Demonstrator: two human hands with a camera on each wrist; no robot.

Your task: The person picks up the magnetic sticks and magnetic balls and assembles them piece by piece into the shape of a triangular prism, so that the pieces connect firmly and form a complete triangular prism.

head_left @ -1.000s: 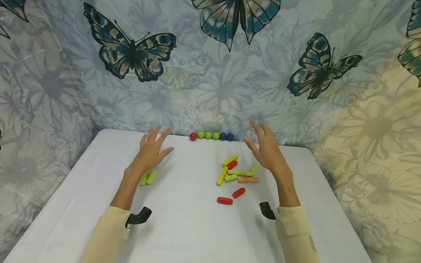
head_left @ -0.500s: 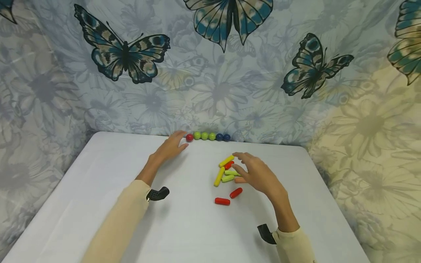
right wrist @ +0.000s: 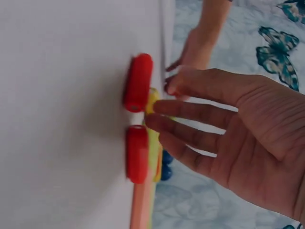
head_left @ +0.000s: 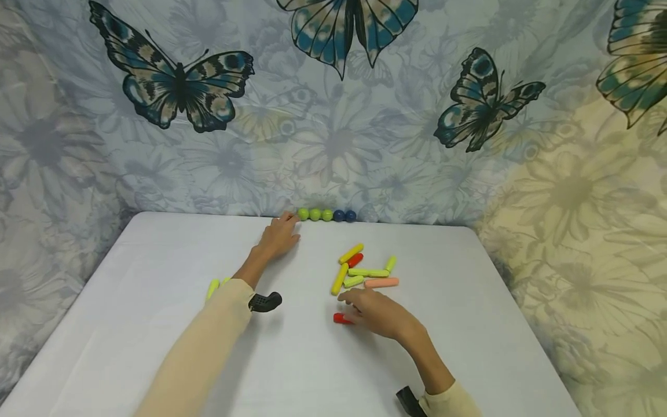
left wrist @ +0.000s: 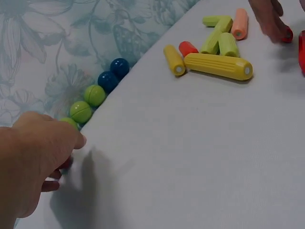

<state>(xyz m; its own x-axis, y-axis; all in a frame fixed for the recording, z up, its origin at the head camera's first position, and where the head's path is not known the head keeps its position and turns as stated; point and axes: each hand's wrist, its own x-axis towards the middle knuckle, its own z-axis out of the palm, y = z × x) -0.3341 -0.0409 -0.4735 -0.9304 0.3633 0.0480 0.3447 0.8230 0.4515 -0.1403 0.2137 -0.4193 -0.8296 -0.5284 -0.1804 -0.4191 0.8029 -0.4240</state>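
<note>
At the table's back edge, my left hand (head_left: 279, 234) has its fingers curled about a red ball (left wrist: 66, 163), which the hand hides in the head view. Beside it runs a row of green balls (head_left: 315, 214) and two dark blue balls (head_left: 344, 215). My right hand (head_left: 377, 313) hovers low over two short red sticks, its fingers spread and slightly bent. In the right wrist view one red stick (right wrist: 138, 83) and another red stick (right wrist: 137, 155) lie beyond the fingertips, with nothing in the palm.
A loose group of ridged sticks lies right of centre: yellow sticks (head_left: 340, 279), green sticks (head_left: 368, 273), a red stick (head_left: 355, 260) and an orange stick (head_left: 381, 282). Two more green sticks (head_left: 212, 288) lie at left, partly behind my left sleeve. A patterned cloth wall (head_left: 339, 150) rises behind the table.
My left hand has moved right to the row's end and closed about the red ball. My right hand has come left and nearer, down to the red sticks.
</note>
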